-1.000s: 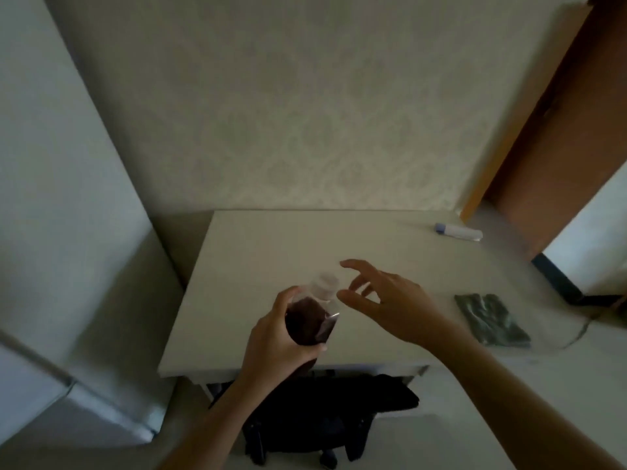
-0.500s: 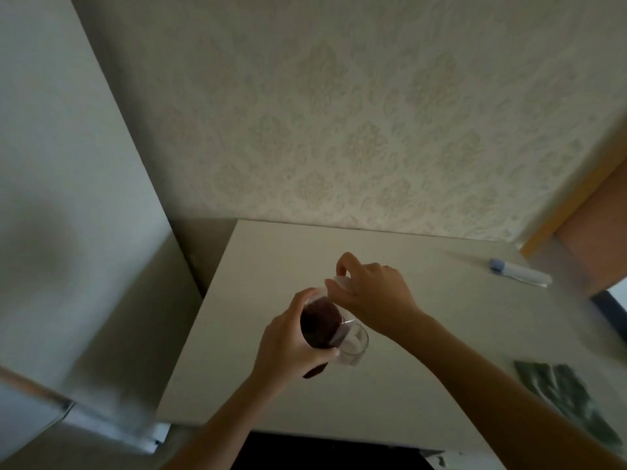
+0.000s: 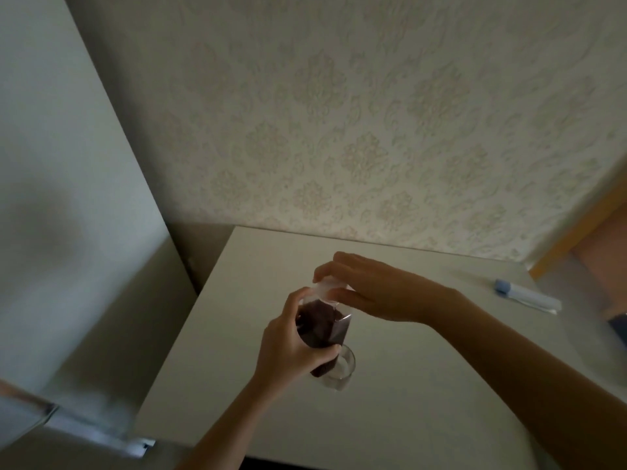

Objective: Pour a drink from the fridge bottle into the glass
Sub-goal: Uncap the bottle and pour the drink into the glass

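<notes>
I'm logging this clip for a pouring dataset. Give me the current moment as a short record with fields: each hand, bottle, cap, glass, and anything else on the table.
left hand: wrapped around the bottle's body
right hand: fingers on the cap
bottle: clear, dark drink inside, held above the table
cap: pale, on the bottle's neck
glass: clear, on the table, partly behind the bottle; looks empty
other item: white tube with a blue cap, far right of table

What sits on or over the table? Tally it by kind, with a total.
Bottles: 1, bottle, dark drink, held
Glasses: 1, glass
White tubes with blue cap: 1, tube
Hands: 2, left hand, right hand
Total: 5
</notes>
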### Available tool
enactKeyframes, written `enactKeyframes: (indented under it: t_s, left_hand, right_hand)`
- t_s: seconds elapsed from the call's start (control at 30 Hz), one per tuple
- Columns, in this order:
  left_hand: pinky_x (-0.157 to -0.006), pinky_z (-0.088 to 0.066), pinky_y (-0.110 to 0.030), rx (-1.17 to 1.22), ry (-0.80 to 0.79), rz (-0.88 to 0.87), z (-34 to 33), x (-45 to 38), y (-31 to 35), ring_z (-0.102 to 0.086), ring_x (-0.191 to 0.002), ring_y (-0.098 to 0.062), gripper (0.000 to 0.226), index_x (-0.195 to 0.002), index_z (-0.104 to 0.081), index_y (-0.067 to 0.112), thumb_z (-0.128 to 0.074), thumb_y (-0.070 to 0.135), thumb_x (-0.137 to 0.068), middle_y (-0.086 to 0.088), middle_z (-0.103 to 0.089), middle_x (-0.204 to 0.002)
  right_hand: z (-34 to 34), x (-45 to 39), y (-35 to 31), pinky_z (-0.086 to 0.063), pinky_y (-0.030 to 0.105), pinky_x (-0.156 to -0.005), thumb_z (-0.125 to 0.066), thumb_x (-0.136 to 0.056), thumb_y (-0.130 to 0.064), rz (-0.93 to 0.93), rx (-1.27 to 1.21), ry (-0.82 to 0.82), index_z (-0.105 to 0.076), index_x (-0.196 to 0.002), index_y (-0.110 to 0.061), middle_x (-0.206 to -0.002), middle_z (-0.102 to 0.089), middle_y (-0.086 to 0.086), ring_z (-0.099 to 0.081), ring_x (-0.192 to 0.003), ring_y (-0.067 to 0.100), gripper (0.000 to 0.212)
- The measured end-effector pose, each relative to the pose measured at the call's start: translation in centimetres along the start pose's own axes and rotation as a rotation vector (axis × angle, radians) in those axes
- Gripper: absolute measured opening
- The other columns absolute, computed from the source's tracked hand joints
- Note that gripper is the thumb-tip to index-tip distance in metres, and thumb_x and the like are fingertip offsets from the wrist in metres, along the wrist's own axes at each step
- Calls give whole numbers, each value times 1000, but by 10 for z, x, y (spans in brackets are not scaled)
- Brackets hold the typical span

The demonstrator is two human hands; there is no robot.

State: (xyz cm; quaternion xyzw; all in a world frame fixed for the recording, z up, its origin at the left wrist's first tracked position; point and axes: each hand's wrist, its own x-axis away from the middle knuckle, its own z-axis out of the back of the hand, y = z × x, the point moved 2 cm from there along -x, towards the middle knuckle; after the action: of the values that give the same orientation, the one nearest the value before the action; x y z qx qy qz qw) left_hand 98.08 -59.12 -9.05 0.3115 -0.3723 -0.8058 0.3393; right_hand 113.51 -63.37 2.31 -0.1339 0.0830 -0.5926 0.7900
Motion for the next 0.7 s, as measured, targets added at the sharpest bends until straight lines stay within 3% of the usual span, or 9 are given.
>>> enactKeyframes:
  t_s: [0.13, 0.27, 0.37, 0.43, 0.53, 0.6, 0.7]
  left_hand:
    - [-77, -57, -21, -22, -11, 2, -4, -3, 0, -65, -92, -4, 85, -119, -31, 51, -77, 55, -48, 23, -58, -101]
    - [-76, -55, -16, -76, -29, -8, -7, -2, -1, -64, -92, -3, 86, -123, -30, 50, -75, 59, -50, 18, -61, -104]
    - [-79, -55, -16, -120, -31, -48, -11, 0, 3, -63, -95, -3, 84, -125, -33, 46, -74, 60, -53, 17, -63, -109]
    - [-77, -53, -12, -108, -15, -41, -11, 1, 6, -63, -92, -2, 83, -122, -29, 52, -75, 58, -53, 21, -59, -105]
    - [-75, -51, -8, -74, -2, -11, -10, 3, 3, -63, -92, -2, 86, -120, -26, 55, -77, 57, -51, 21, -58, -104]
    - [-78, -53, -12, -63, -3, -2, -9, 3, 0, -64, -95, -6, 85, -121, -29, 51, -77, 58, -51, 17, -61, -108]
    - [-76, -53, -12, -67, -17, 2, -5, 1, -4, -63, -94, -4, 86, -122, -29, 50, -74, 61, -50, 19, -59, -106]
  right_hand:
    - [4, 2, 9, -42, 19, -84, -43, -97, -26, 47, 41, -27, -41, -123, -34, -113, -49, -7, -45, -96, 3, 28]
    - [5, 5, 15, -46, 20, -81, -45, -93, -40, 39, 63, -13, -42, -118, -41, -112, -55, -13, -52, -90, 1, 25]
    - [2, 0, 17, -48, 26, -66, -27, -90, -58, -108, 267, 90, -48, -112, -29, -90, -64, -6, -55, -66, 8, 41]
    - [-6, -6, 14, -43, 23, -54, -18, -90, -58, -145, 348, 105, -49, -104, -19, -69, -57, -5, -48, -51, 9, 52]
    - [-11, -11, 10, -43, 20, -53, -31, -95, -46, -107, 180, 109, -43, -111, -21, -59, -50, -6, -45, -47, 8, 31]
    - [-9, -10, 8, -47, 20, -60, -38, -95, -43, -64, 82, 81, -36, -117, -26, -65, -56, -6, -51, -54, 8, 28]
    - [-5, -5, 8, -50, 24, -77, -44, -94, -43, -33, -5, 22, -32, -123, -31, -99, -64, -1, -59, -80, 11, 34]
